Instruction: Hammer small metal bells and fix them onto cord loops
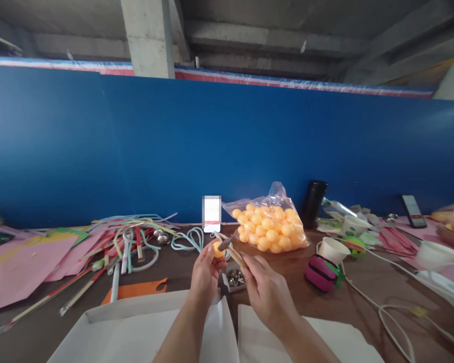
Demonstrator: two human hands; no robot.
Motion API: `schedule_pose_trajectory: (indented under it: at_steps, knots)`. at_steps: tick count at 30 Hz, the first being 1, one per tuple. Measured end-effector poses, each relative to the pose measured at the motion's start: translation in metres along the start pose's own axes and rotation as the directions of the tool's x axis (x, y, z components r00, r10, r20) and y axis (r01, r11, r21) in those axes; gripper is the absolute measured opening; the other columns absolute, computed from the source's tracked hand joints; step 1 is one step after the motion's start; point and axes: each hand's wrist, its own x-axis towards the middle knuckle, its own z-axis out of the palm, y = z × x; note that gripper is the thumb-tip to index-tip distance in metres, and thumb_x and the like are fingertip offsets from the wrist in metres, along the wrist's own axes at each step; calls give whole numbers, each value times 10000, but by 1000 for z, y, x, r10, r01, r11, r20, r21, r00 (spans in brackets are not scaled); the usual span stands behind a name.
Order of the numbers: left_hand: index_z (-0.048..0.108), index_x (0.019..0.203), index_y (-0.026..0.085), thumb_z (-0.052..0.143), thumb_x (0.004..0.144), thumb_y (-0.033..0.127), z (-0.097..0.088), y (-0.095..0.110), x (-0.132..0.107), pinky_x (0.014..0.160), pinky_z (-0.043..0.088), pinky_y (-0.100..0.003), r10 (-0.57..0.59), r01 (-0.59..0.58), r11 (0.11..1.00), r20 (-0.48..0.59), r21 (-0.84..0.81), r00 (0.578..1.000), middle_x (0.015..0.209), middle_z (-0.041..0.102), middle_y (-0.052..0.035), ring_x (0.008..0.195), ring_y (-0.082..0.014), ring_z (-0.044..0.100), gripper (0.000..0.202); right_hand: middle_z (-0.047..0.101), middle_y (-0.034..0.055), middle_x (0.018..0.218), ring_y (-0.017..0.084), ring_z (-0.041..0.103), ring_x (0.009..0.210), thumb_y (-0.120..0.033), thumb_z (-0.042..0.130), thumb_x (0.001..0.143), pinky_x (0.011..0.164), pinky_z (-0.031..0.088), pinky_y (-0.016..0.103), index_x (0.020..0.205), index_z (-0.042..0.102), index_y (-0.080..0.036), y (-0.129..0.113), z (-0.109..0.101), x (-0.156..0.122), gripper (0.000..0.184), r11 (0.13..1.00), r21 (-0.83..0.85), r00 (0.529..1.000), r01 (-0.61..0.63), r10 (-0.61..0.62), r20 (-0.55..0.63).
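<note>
My left hand [208, 272] is closed around an orange ping-pong ball [218, 250], holding it between thumb and fingers. In my right hand [267, 287] is a tool with a tan handle [237, 257] and a dark, flat tip [225, 244]; its exact kind is unclear. That tip meets the upper right side of the ball, or lies just in front of it. Below and between my hands sits a small tray [227, 286] holding shiny metal pieces that look like jingle bells [235, 278]. Behind them, a clear plastic bag [276, 191] holds many more orange balls [271, 235].
White box [113, 325] and white sheets [325, 338] lie in front. Left are pink papers [26, 267], sticks and pale tubes [189, 242]. A phone [212, 214] leans at the back. Right are a black bottle [314, 204], paper cup [333, 250], magenta pouch [320, 274] and white cable [363, 297].
</note>
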Motion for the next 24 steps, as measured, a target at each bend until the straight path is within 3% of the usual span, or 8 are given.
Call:
schedule_pose_trajectory:
  at_steps: [9,15,24]
  knots:
    - [637,1016,123,692,700,327,0,0,0,554,464,-205,26,-25,999,16,-30,1000,782,626,-56,602,-95,561,380,619,95,1060,188,622,876,-218,377,903,818,503,297,1240,493,-198,6,2,-1,357,1000,14,994,9,-8,-112]
    - [633,1028,122,686,706,325,1,1,0,558,464,-201,12,-11,999,8,-31,1000,761,630,-49,601,-90,558,385,624,93,1007,181,625,837,-211,375,906,751,510,270,1216,507,-198,0,2,-1,337,1000,9,999,27,-26,-45]
    - [639,1013,120,701,690,331,0,1,0,554,461,-203,17,-17,1000,7,-24,1000,760,633,-52,587,-87,556,391,617,100,1027,186,622,874,-217,378,908,771,508,272,1212,509,-192,1,2,-1,332,999,23,998,34,-32,-54]
